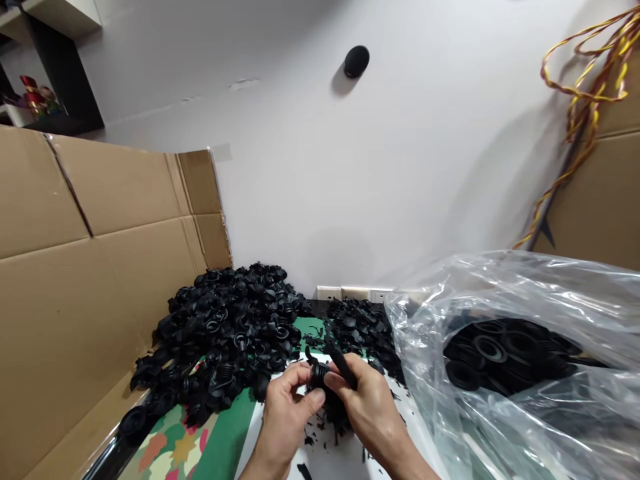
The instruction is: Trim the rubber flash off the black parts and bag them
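Between the fingertips of my left hand [284,417] is a small black ribbed rubber bellows [319,375]. My right hand [373,403] is closed around a dark, stick-shaped tool [343,367], and its thumb presses by the ribbed part. The tool's working tip cannot be made out against the black rubber. Both hands are close together over a white sheet [327,460], which is strewn with black rubber scraps [337,417]. A large heap of similar black rubber parts [235,320] lies beyond my left hand.
At the right, a clear plastic bag [425,373] holds black ribbed rubber parts [510,350]. A smaller dark pile [357,323] sits near the wall sockets [329,293]. Cardboard [100,287] walls off the left side. Twisted yellow-brown wire [590,93] hangs at upper right.
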`<state>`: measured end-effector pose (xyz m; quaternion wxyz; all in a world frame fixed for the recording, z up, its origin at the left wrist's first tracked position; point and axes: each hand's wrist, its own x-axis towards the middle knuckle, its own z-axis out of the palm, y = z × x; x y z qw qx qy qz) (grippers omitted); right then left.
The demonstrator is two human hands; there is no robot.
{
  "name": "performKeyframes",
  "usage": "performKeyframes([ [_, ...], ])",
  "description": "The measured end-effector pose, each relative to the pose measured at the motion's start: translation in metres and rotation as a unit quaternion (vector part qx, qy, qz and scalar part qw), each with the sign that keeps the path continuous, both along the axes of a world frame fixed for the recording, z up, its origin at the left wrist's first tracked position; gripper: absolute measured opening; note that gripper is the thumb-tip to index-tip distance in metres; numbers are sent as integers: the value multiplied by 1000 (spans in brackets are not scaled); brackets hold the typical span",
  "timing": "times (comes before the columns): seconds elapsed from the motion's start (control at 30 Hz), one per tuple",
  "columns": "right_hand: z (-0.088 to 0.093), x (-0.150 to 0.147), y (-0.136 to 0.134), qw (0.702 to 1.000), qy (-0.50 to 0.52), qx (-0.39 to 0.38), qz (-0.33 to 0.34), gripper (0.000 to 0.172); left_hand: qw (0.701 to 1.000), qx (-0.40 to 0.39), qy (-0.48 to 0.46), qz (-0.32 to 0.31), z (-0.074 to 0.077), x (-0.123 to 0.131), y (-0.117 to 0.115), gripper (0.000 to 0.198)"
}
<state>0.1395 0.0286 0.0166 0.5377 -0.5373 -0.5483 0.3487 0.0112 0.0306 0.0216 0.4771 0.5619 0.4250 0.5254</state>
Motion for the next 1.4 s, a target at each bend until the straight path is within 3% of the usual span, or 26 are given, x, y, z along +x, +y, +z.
performKeyframes([
  [0.07,1,0,-2,1000,-13,18,9,12,995,30,91,14,2,-4,1,7],
  [0.13,1,-1,-3,999,-24,40,29,14,991,39,121,50,2,-7,4,8],
  [0.33,-11,-7,-3,999,14,-4,36,14,992,-73,0,100,-6,-3,6,29],
  [0.53,-17,-13,-7,999,35,-11,-9,17,989,-124,-45,67,-14,6,-2,32],
  [0.67,-16,-12,-7,999,-41,15,-17,14,990,-134,-37,29,-18,5,-1,26],
  [0.83,-14,-5,-5,982,-180,28,41,15,993,-116,-15,29,-19,-3,6,15],
  [1.13,3,-16,-8,965,-249,-80,23,20,985,-114,-76,104,-29,9,-1,17],
  [1.3,-4,-5,3,968,-239,-77,-23,25,985,-82,-84,128,-15,6,-19,26],
  [1.37,-12,5,11,968,-235,-71,-55,27,992,1,-71,102,-6,3,-26,31],
  [1.4,-15,10,15,968,-234,-63,-61,26,994,3,-77,83,-2,1,-28,33],
])
